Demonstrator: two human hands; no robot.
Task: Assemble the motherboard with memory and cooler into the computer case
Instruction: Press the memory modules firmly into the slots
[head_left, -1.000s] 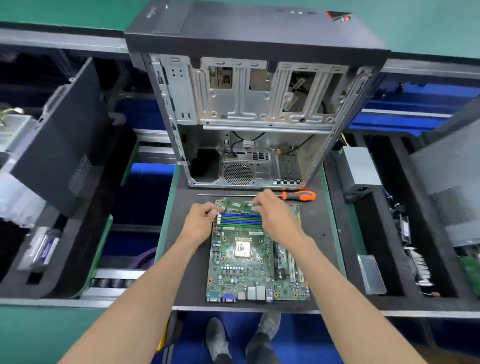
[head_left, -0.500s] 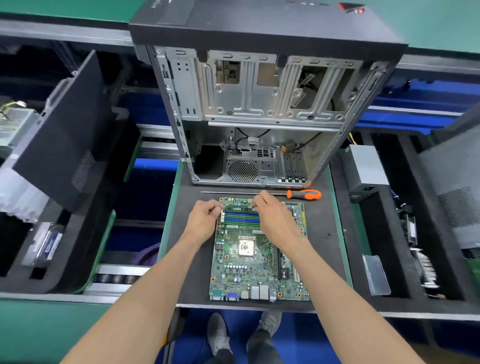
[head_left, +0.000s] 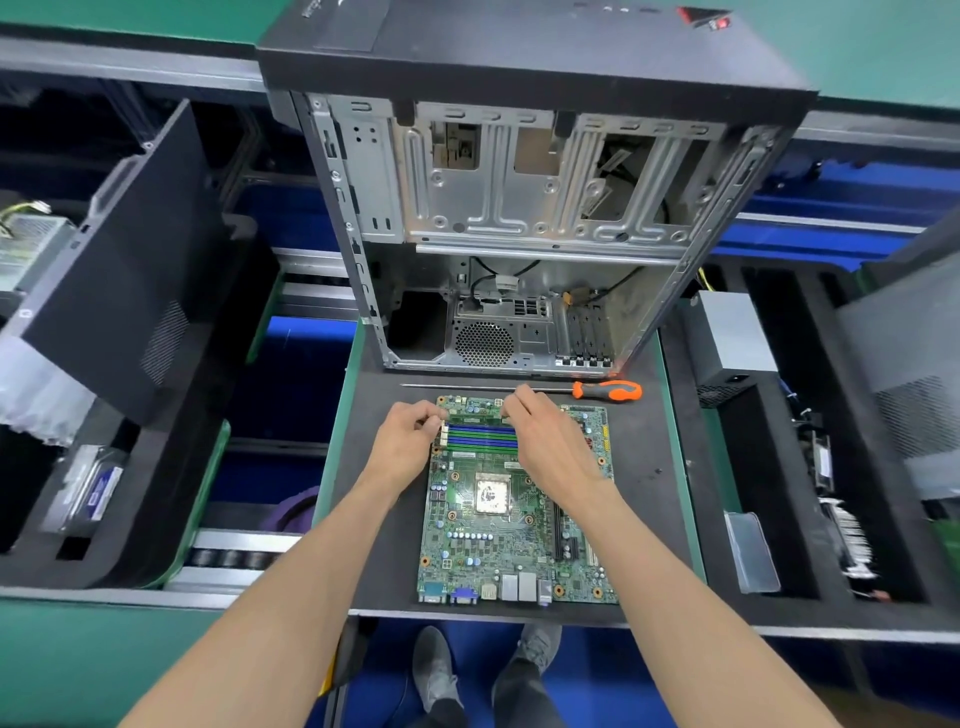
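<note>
At frame centre the motherboard (head_left: 511, 514) is green with blue and green slot stripes (head_left: 480, 436) and a silver socket square. Above it the screwdriver (head_left: 605, 389) handle is orange and black. The case (head_left: 519, 182) is black outside, bare grey metal inside.

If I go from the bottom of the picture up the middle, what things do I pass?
Shoes → motherboard → memory slots → screwdriver → computer case.
</note>
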